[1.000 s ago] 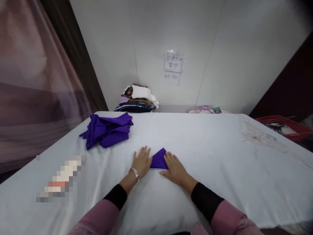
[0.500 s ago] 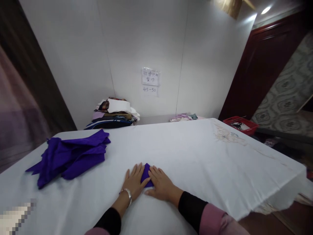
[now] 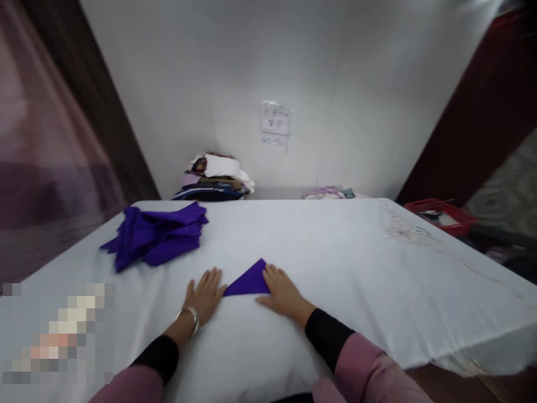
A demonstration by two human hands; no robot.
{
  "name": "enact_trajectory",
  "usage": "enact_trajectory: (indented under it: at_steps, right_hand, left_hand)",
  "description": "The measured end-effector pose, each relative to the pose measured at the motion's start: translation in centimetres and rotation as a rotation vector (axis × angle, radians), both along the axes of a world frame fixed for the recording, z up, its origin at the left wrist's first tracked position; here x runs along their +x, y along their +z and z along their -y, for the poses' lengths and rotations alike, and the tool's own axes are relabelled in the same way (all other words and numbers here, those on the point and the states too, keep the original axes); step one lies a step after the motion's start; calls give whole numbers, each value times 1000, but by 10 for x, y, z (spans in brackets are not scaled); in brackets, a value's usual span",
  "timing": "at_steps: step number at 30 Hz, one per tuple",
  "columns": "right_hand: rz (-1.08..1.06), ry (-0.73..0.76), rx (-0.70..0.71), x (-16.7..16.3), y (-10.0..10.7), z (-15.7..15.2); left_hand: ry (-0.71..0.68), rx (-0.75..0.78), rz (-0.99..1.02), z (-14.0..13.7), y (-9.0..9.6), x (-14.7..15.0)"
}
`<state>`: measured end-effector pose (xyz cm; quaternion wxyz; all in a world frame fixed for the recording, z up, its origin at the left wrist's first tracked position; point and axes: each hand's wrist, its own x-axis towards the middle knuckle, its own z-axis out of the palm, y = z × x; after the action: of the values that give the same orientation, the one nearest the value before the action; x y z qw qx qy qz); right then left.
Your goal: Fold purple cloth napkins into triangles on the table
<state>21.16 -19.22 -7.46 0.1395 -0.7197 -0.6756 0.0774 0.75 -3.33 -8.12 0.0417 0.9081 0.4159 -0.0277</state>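
Note:
A purple cloth napkin (image 3: 249,281), folded to a triangle, lies on the white tablecloth (image 3: 310,246) in front of me. Its peak points away from me and its straight edge faces me. My left hand (image 3: 204,292), with a silver bracelet at the wrist, rests flat at the napkin's left corner, fingers stretched out. On the other side, my right hand (image 3: 284,289) lies flat over the right part of the napkin and hides that corner. Neither hand grips the cloth.
A heap of loose purple cloths (image 3: 161,232) lies at the table's left. Behind the far edge are a stack of folded fabrics (image 3: 218,179) and a smaller cloth pile (image 3: 327,193). A red basket (image 3: 457,221) stands beyond the right edge. A paper sign (image 3: 275,120) hangs on the wall.
My left hand has slid left along the napkin, uncovering much more of its triangle. My right hand stays on the right side. The head view has shifted somewhat.

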Motion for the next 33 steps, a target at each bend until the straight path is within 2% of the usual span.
enact_trajectory:
  at_steps: [3, 6, 9, 12, 17, 21, 25, 27, 31, 33]
  right_hand:
    - [27, -8, -23, 2, -6, 0]
    - [43, 4, -20, 5, -12, -1]
    - [59, 14, -21, 7, -15, -1]
    - [74, 3, -32, 7, -16, -1]
    - [98, -1, -49, 6, -13, 0]
    - [103, 7, -57, 5, -12, 0]
    - [100, 19, -51, 6, -14, 1]
    - [99, 19, -29, 7, -17, 0]
    - [100, 27, 32, 8, -24, 0]
    - [113, 32, 65, 8, -27, 0]
  left_hand:
    - [1, -9, 78, 1, 1, -17]
    - [2, -28, 252, 7, 1, -28]
    - [-89, -30, 401, 19, 3, -25]
    - [-170, -36, 443, 29, 8, -10]
    - [-122, -39, 437, 31, 12, 3]
    - [-79, -27, 439, 22, 10, -14]
    - [26, -11, 445, 18, 15, -24]
    - [-57, -29, 469, 23, 20, -11]
    - [-425, -68, 446, 43, 24, 40]
    - [-490, -84, 351, 49, 19, 61]
